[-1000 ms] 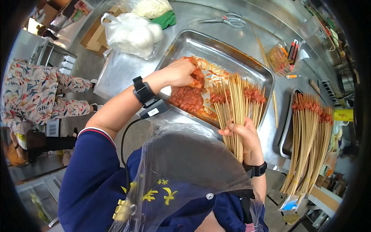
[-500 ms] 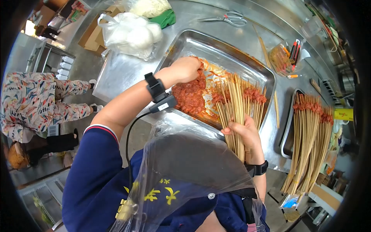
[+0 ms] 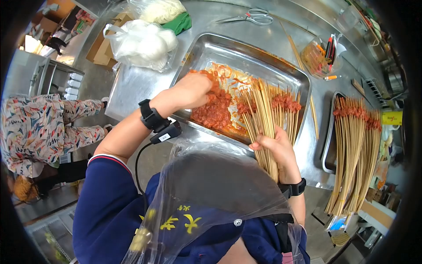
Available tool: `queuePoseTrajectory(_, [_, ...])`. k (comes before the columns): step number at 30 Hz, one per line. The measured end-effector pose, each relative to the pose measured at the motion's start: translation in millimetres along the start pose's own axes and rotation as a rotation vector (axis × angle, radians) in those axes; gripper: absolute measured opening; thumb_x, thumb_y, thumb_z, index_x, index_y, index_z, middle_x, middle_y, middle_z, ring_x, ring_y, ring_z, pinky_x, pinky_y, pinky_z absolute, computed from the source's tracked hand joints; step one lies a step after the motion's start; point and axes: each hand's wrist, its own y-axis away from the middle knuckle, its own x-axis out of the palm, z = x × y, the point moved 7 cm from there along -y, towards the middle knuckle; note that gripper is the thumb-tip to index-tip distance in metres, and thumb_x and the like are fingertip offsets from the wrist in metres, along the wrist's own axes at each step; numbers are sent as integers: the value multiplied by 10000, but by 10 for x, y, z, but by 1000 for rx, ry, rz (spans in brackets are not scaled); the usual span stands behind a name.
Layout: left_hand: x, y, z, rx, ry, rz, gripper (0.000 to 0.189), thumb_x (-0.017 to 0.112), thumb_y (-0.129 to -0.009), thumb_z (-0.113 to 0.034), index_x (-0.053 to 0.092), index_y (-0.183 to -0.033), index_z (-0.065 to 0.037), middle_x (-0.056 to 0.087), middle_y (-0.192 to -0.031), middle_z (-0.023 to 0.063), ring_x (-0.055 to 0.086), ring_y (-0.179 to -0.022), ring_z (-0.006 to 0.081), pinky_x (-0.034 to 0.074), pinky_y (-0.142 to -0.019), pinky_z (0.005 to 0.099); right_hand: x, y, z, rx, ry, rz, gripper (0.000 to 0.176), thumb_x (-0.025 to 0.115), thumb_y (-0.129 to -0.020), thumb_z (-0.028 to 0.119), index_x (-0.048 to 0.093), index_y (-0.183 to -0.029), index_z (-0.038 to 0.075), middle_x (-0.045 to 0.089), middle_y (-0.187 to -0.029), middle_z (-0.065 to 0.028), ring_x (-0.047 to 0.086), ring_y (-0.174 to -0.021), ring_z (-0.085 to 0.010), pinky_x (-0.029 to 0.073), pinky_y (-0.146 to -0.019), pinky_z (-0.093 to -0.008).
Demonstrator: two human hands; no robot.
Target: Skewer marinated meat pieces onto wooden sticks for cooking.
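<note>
My left hand (image 3: 197, 90) is curled on the red marinated meat (image 3: 211, 113) at the left side of a steel tray (image 3: 259, 53). Red meat clings around its fingers, and the fingertips are partly hidden. At the tray's front edge, my right hand (image 3: 279, 147) is closed around a bundle of bamboo skewers (image 3: 263, 105), held with the sticks pointing away from me. Beside that bundle, meat-tipped skewers (image 3: 288, 103) rest inside the tray. Sauce smears the tray floor between the meat and the skewers.
Right of the tray, a second tray (image 3: 329, 149) holds many meat skewers (image 3: 351, 145). Scissors (image 3: 248, 17) and loose skewers (image 3: 292, 44) lie behind. A plastic tub (image 3: 316, 55) with pens stands at back right, a white bag (image 3: 147, 46) at back left. Another person (image 3: 35, 127) is at far left.
My left hand has shifted left and slightly toward me over the meat, its fingers now more visibly coated red. My right hand keeps its hold on the skewers. The whole view has shifted slightly.
</note>
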Motion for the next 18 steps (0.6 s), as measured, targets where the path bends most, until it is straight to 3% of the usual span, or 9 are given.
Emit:
queuePoseTrajectory(1, [-64, 11, 22, -3, 89, -37, 362, 555, -678, -63, 622, -1032, -95, 602, -903, 147, 546, -910, 323, 423, -834, 398, 0, -2, -2, 0, 3, 0, 216, 574, -760, 38, 490, -950, -24, 560, -777, -59, 624, -667, -146, 524, -624, -250])
queuePoseTrajectory(2, [-140, -3, 12, -10, -34, -120, 317, 548, -690, -51, 637, -989, -105, 604, -903, 145, 554, -893, 327, 442, -801, 391, 5, -1, 6, -1, 5, 3, 217, 574, -761, 36, 489, -951, -25, 561, -778, -61, 624, -665, -145, 524, -623, -250])
queuePoseTrajectory(5, [34, -155, -3, -30, 12, -36, 254, 553, -678, -53, 650, -910, -90, 607, -860, 151, 566, -848, 338, 459, -753, 398, 9, -3, 19, -4, -11, 7, 214, 572, -763, 35, 488, -949, -26, 561, -775, -62, 624, -659, -145, 524, -619, -249])
queuePoseTrajectory(6, [100, -190, -98, 11, 102, -34, 189, 546, -662, -41, 646, -818, -81, 599, -781, 144, 571, -784, 349, 465, -710, 414, 3, 5, 18, -5, -21, 4, 212, 572, -763, 34, 488, -948, -27, 561, -773, -63, 624, -656, -145, 524, -618, -248])
queuePoseTrajectory(9, [280, -261, -344, 53, -135, 23, 101, 568, -631, -46, 602, -725, -26, 601, -741, 158, 588, -748, 341, 466, -673, 423, 11, 12, 31, 2, -10, 3, 212, 574, -764, 37, 487, -946, -27, 559, -763, -58, 623, -648, -144, 523, -616, -245])
queuePoseTrajectory(15, [403, -247, -316, 27, -192, 15, 110, 573, -622, -38, 585, -728, -11, 604, -747, 164, 595, -741, 339, 474, -668, 407, 10, 3, 15, 3, -13, -3, 203, 573, -764, 29, 488, -939, -27, 558, -756, -51, 621, -642, -143, 520, -615, -245])
queuePoseTrajectory(18, [409, -203, -324, 37, -238, 54, 106, 581, -680, -63, 601, -763, -1, 608, -772, 172, 601, -755, 327, 478, -676, 404, 15, 4, 20, 1, -8, -4, 197, 569, -761, 25, 490, -935, -27, 557, -754, -52, 622, -647, -147, 521, -617, -249])
